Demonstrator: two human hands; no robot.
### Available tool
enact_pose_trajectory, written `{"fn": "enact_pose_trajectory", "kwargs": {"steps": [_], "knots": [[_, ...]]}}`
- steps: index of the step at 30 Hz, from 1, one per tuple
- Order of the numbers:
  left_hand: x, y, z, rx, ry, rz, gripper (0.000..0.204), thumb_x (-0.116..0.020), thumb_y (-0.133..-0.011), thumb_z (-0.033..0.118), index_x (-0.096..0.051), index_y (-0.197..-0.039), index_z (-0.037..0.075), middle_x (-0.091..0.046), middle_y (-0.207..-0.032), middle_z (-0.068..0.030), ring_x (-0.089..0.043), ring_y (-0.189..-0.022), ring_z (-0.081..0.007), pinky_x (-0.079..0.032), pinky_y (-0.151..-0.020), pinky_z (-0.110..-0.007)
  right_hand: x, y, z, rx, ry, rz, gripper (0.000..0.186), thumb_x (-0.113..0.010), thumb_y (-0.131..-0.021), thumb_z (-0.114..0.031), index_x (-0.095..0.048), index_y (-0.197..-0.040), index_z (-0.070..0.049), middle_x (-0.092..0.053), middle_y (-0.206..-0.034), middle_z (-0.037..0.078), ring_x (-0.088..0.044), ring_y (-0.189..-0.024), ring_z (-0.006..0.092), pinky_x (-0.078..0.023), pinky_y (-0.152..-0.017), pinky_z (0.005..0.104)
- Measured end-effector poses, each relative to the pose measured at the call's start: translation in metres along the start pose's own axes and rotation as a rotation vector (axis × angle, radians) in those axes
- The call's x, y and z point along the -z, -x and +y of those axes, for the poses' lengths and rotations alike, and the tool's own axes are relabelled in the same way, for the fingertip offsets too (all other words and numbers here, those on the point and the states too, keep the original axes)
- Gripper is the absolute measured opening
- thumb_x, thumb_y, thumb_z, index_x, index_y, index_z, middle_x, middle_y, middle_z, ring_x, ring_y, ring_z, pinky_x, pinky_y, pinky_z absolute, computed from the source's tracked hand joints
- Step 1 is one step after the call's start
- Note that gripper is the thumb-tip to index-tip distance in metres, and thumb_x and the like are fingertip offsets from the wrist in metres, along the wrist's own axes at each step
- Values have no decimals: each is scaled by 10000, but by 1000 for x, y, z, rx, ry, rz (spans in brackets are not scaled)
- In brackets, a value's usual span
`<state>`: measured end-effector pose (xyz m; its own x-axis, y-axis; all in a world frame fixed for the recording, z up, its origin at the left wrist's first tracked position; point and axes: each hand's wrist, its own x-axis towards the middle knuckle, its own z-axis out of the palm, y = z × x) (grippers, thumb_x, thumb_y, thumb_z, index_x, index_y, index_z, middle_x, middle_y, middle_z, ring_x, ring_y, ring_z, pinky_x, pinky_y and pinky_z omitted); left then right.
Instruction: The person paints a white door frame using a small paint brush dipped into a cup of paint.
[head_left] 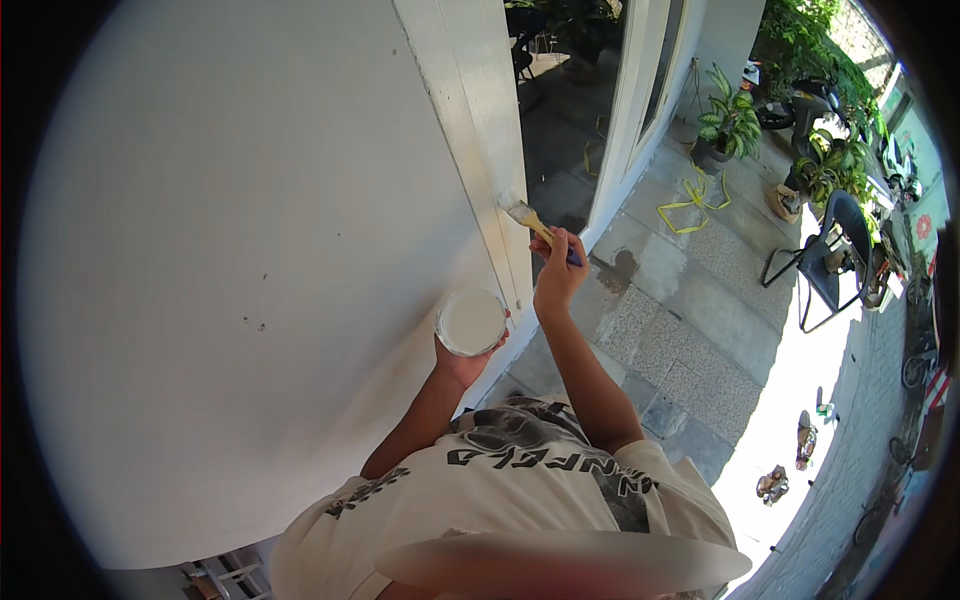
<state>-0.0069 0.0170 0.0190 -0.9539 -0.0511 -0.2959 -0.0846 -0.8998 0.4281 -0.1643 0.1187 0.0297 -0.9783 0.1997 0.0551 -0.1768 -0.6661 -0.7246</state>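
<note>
My right hand (556, 268) grips a paintbrush (531, 222) with a wooden handle, its pale bristles against the white door frame (485, 175) beside a dark glass pane (570, 120). Lower and to the left, my left hand (458, 364) holds a round tub of white paint (470, 318), its open top facing up, close to the white wall (250, 200). Some fingers curl round the tub's right side; the others are hidden behind it.
Paved floor (660, 340) runs along the wall on my right, with tangled yellow strap (690, 210), a potted plant (730, 125), more greenery (835, 170) and a black chair (835, 250). A parked motorbike (805, 110) stands farther back. Sunlight falls in a strip at the right.
</note>
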Motion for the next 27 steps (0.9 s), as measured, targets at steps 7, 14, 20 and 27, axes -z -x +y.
{"fn": "enact_pose_trajectory", "kwargs": {"steps": [7,14,20,27], "knots": [[2,-5,3,-1,-5,13,538,-494,-964,505,-568,-1297,88,-635,-1118,-203,-599,-874,-305,-487,-750,-368,18,-3,6,-101,172,93,214,-620,-1008,-171,-650,-940,30,-686,-767,99,-649,-644,141,-554,-645,283],[6,-4,-1,-28,-48,-70,582,-534,-950,526,-543,-1321,77,-631,-1131,-213,-600,-866,-301,-484,-755,-366,-79,-20,-76,139,-175,-100,231,-594,-1029,-178,-615,-988,49,-683,-841,144,-692,-693,190,-584,-696,329],[13,-6,-2,-4,-14,-10,578,-530,-950,522,-546,-1321,79,-631,-1136,-209,-603,-872,-301,-484,-760,-365,-24,6,-9,72,-67,-71,215,-573,-1029,-149,-607,-984,58,-694,-846,154,-706,-711,211,-608,-707,352],[10,-5,0,3,-15,-68,571,-523,-951,520,-556,-1315,81,-631,-1138,-207,-607,-880,-307,-487,-761,-366,22,5,15,-70,210,122,223,-613,-1016,-178,-635,-940,31,-698,-810,117,-669,-643,151,-563,-648,285]]}}
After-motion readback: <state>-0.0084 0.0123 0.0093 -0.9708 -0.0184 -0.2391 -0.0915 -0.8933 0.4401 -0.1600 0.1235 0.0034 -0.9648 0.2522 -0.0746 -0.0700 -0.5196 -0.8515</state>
